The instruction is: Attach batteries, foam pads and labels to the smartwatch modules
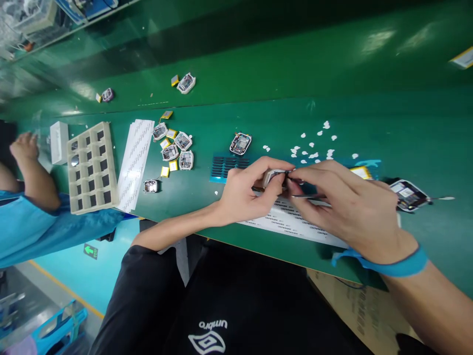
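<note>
My left hand [248, 193] is closed around a small pale watch case [271, 176], held above the green workbench. My right hand [347, 204] pinches at the edge of that case, and its fingertips hide what lies between them. A thin metal tool [312, 196] shows under the right fingers; its kind is unclear. Beneath both hands lies a white printed sheet [295, 224]. A blue sheet with black strips [225, 168] is beside my left hand. Just beyond the right hand sit a yellow-edged battery [361, 172] and an opened watch case with a circuit board [408, 195].
Small white stickers [311, 145] lie scattered behind my hands. Another opened watch case [240, 143] stands to their left, then several more with batteries [170, 152]. Farther left are printed sheets [136, 158], a compartment tray [90, 170], a white box [59, 143] and a co-worker's arm [31, 167].
</note>
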Demonstrator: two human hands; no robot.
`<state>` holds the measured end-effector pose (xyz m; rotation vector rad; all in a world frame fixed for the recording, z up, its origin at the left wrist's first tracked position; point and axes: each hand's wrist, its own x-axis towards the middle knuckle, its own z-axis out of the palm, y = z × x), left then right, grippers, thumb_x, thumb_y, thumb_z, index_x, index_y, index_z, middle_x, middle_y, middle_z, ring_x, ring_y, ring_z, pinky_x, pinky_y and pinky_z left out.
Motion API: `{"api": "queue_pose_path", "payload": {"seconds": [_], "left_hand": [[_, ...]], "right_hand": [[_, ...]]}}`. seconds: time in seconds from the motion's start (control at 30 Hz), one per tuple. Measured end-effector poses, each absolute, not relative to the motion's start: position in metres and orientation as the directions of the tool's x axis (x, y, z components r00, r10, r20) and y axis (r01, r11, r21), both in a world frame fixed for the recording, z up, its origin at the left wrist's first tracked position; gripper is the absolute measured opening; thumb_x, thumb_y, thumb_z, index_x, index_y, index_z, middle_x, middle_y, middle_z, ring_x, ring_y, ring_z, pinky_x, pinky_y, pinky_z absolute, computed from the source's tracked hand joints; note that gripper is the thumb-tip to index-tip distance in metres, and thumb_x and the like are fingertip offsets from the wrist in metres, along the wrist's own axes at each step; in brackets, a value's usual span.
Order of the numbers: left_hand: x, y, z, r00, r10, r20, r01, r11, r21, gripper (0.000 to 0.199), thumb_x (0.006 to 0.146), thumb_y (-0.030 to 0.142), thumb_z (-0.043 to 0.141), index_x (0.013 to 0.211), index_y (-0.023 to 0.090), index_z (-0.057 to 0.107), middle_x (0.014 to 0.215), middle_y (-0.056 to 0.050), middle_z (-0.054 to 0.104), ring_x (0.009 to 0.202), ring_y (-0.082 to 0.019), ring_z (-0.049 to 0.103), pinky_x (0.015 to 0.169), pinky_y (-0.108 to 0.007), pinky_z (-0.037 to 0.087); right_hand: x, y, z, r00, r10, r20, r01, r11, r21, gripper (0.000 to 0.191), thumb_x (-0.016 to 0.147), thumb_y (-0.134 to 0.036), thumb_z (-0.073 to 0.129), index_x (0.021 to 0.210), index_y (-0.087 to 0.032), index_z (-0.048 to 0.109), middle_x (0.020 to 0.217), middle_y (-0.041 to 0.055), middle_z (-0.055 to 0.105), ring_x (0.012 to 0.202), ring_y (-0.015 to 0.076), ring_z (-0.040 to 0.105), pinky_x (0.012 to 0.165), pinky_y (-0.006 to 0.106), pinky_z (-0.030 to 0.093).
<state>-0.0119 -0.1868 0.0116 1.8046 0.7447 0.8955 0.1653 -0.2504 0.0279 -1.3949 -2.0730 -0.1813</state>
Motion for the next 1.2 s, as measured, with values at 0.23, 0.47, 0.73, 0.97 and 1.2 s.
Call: {"api": "queue_pose_path", "payload": {"seconds": [0.23, 0.47, 0.73, 0.97, 1.2], "left_hand": [[-0.014, -0.186, 0.016, 0.531, 0.847, -0.007, 0.005, 0.005, 1.000, 0.017, 0.101, 0.033, 0.058, 0.106, 0.017, 0.062, 0.074, 0.002, 0.074, 0.059, -0.011, 0.076, 0.049, -0.017, 0.054], [-0.013, -0.183, 0.018, 0.621, 0.766, -0.169, 0.008, 0.209, 0.978, 0.015, 0.097, 0.031, 0.062, 0.101, 0.017, 0.065, 0.066, 0.005, 0.064, 0.056, -0.013, 0.077, 0.046, -0.016, 0.049], [-0.018, -0.174, 0.026, 0.666, 0.667, -0.335, -0.052, 0.490, 0.870, 0.040, 0.080, 0.050, 0.083, 0.092, 0.015, 0.068, 0.067, -0.001, 0.074, 0.049, -0.017, 0.071, 0.052, -0.027, 0.060], [-0.020, -0.170, 0.017, 0.538, 0.724, -0.431, 0.043, 0.487, 0.872, 0.045, 0.074, 0.053, 0.091, 0.091, 0.016, 0.071, 0.067, 0.001, 0.073, 0.051, -0.012, 0.064, 0.058, -0.022, 0.054], [-0.026, -0.173, 0.022, 0.469, 0.752, -0.463, 0.130, 0.460, 0.878, 0.051, 0.066, 0.056, 0.095, 0.092, 0.018, 0.073, 0.064, 0.002, 0.070, 0.054, -0.014, 0.064, 0.059, -0.024, 0.056]], "right_hand": [[0.169, -0.248, 0.030, -0.130, 0.826, 0.548, 0.807, 0.409, -0.426, 0.010, 0.100, -0.017, 0.068, 0.107, -0.024, 0.065, 0.086, -0.0046, 0.076, 0.055, 0.0057, 0.057, 0.051, 0.022, 0.043], [0.165, -0.252, 0.025, -0.031, 0.823, 0.567, 0.811, 0.352, -0.467, 0.022, 0.091, -0.008, 0.074, 0.107, -0.022, 0.069, 0.091, -0.0006, 0.078, 0.070, 0.0107, 0.069, 0.060, 0.024, 0.051], [0.156, -0.255, 0.013, -0.078, 0.800, 0.595, 0.823, 0.388, -0.414, 0.035, 0.099, -0.007, 0.056, 0.128, -0.022, 0.068, 0.103, 0.0023, 0.077, 0.087, 0.0110, 0.073, 0.074, 0.022, 0.060], [0.158, -0.247, -0.007, -0.181, 0.844, 0.504, 0.905, 0.343, -0.250, 0.033, 0.104, -0.021, 0.047, 0.132, -0.017, 0.064, 0.107, 0.0018, 0.076, 0.086, 0.0068, 0.071, 0.059, 0.019, 0.055], [0.154, -0.245, -0.011, -0.189, 0.880, 0.435, 0.894, 0.337, -0.295, 0.034, 0.103, -0.024, 0.050, 0.135, -0.023, 0.063, 0.107, -0.0012, 0.075, 0.084, 0.0066, 0.069, 0.051, 0.020, 0.048]]}}
